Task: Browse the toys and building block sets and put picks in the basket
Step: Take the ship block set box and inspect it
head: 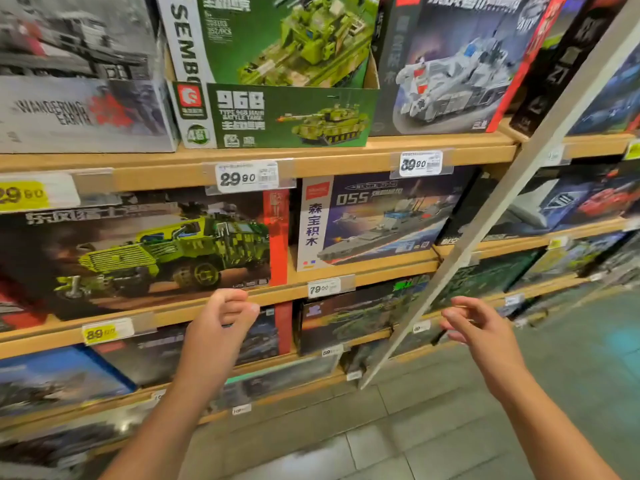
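Note:
Wooden shelves (pixel 242 161) hold boxed building block sets. A green 968 battle tank box (pixel 277 116) sits on the upper shelf, and a grey armoured vehicle box (pixel 446 74) stands to its right. Below are a green military truck box (pixel 156 251) and a 055 warship box (pixel 374 220). My left hand (pixel 221 320) hovers in front of the shelf edge under the truck box, fingers curled, holding nothing. My right hand (pixel 478 323) floats to the right with loosely bent fingers, empty. No basket is in view.
A white upright post (pixel 485 216) runs diagonally between shelf bays, just left of my right hand. Price tags (pixel 247 176) line the shelf edges. More boxes fill the lower shelves (pixel 104 368) and the right bay (pixel 588 202). Grey floor tiles (pixel 450 427) lie below.

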